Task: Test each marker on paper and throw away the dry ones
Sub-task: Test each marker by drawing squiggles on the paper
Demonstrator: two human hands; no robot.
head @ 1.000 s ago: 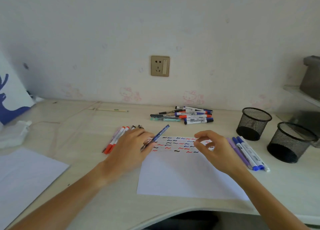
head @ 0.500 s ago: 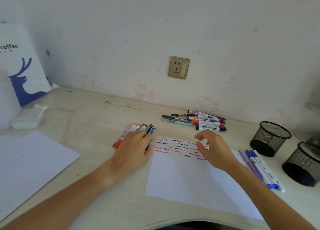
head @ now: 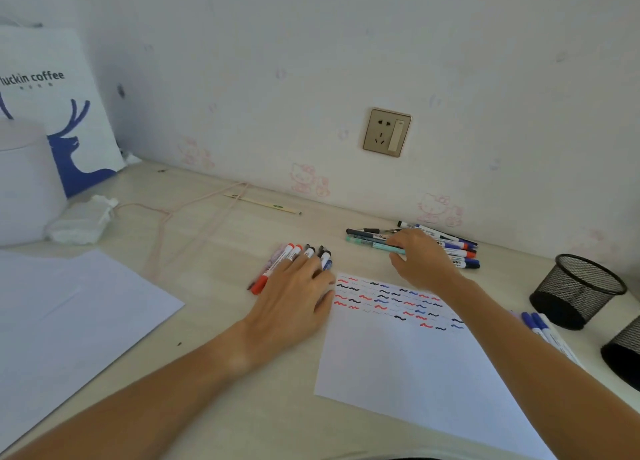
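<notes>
Since half a second ago our right hand [head: 420, 257] has left the paper [head: 408, 352] and reached the far marker pile [head: 450, 244] by the wall, fingers curled over it (we cannot tell if any marker is gripped). Our left hand [head: 294, 298] stays flat, fingers straight, on the sorted markers [head: 277, 265] left of the paper. Squiggles cross the paper's top. Three more markers [head: 543, 331] lie right of it, near two mesh cups [head: 578, 289] on the surface [head: 214, 237].

Pale wall [head: 311, 43] with socket [head: 387, 132] behind light desk [head: 214, 321]
</notes>
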